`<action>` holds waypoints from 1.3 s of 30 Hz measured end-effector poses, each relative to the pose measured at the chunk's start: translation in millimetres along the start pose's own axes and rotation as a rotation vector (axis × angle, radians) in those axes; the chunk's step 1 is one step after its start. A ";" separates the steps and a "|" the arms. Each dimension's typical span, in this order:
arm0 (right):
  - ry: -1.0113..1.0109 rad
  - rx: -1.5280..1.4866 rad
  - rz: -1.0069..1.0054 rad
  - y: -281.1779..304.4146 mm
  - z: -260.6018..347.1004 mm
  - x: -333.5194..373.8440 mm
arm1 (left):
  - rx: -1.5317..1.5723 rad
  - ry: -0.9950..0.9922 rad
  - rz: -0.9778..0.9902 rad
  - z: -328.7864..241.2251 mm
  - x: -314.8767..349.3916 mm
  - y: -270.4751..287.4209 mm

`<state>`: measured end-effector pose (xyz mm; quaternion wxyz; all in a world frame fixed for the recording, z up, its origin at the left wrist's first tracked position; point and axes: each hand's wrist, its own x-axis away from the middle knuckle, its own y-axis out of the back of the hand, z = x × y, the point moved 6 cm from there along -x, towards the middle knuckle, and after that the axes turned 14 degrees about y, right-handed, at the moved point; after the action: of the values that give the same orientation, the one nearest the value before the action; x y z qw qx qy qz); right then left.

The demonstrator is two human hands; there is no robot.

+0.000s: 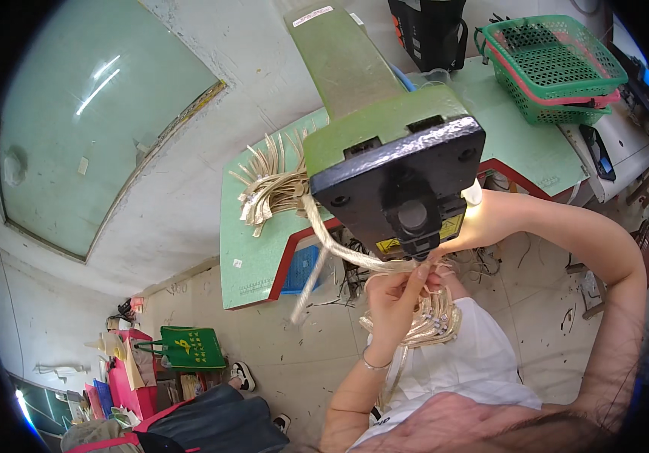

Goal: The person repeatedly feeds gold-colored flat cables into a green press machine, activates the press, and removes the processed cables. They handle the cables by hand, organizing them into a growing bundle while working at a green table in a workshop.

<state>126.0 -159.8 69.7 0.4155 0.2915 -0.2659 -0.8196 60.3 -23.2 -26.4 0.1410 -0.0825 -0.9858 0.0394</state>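
Note:
A green bench machine [373, 68] with a black front plate [355, 200] reaches out from the table. Both of my hands meet just under its narrow lower tip. My left hand [396, 298] is closed in a pinch around a cream cord [351, 253], which runs back up to the table. Partly hidden behind the machine's plate, my right hand [464, 232] has its fingertips close together at the same spot; whether they grip the cord cannot be made out. A looped bundle of cream cords [434, 321] lies on my lap, below my hands.
More cream cords [271, 185] lie heaped on the green table [245, 264] left of the machine. Green baskets [559, 68] and a phone [598, 152] lie at the far right. A blue crate [302, 270] sits underneath. Another person's dark skirt [219, 423] shows at lower left, near a green bag [192, 347].

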 end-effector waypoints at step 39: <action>-0.540 -0.838 -0.486 -38.2 -3.7 70.7 | 0.126 0.047 -0.086 -17.9 2.2 -3.4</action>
<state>74.2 -200.0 23.1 0.2120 -0.0663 0.0604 -0.9731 62.8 -25.2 -8.4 0.1707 -0.0320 -0.9804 0.0936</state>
